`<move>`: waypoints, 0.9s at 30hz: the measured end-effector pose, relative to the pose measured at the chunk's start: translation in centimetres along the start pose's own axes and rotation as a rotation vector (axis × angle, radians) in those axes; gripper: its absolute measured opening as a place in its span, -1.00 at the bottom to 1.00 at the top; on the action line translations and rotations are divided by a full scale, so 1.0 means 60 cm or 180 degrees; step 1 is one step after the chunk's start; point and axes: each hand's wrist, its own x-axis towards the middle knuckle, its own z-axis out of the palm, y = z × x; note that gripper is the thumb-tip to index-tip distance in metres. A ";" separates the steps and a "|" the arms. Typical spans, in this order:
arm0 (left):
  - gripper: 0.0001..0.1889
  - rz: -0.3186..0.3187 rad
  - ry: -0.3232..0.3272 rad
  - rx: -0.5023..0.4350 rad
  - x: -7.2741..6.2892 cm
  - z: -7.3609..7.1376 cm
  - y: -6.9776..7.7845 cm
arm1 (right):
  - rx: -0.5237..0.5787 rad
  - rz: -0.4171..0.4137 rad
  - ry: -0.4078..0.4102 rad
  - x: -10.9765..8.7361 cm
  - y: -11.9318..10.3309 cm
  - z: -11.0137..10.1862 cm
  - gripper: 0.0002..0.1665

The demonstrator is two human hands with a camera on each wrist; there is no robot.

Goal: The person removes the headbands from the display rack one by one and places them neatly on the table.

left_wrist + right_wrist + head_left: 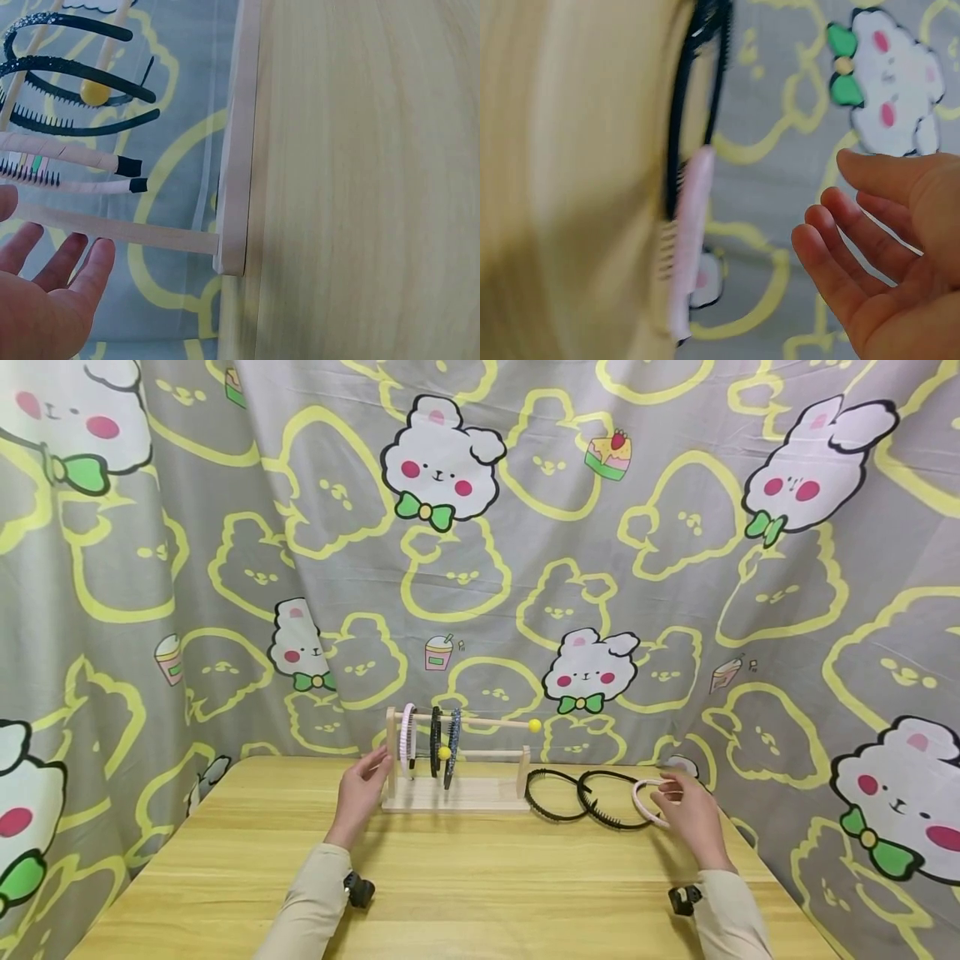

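A wooden rack (465, 795) with two pegs stands at the back of the table. On its upper peg hang a pink headband (406, 739), a black headband (435, 742) and a glittery dark headband (453, 748). My left hand (365, 789) is at the rack's left upright (150, 233), its fingers loosely bent; whether the fingertips touch the wood is unclear. Over at the right, my right hand (688, 810) hovers by a light pink headband (692, 240) on the table. Its fingers (829, 274) are relaxed, with nothing between them and the thumb.
Two black toothed headbands (555, 817) lie overlapping on the table between the rack and the light pink one. Yellow balls (535, 725) cap the pegs. A patterned curtain (480, 568) hangs behind the wooden table (480, 893).
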 end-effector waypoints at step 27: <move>-0.51 0.0030 0.0026 0.0025 0.001 0.002 -0.002 | 0.0907 -0.0306 0.0026 0.026 -0.219 0.064 -0.41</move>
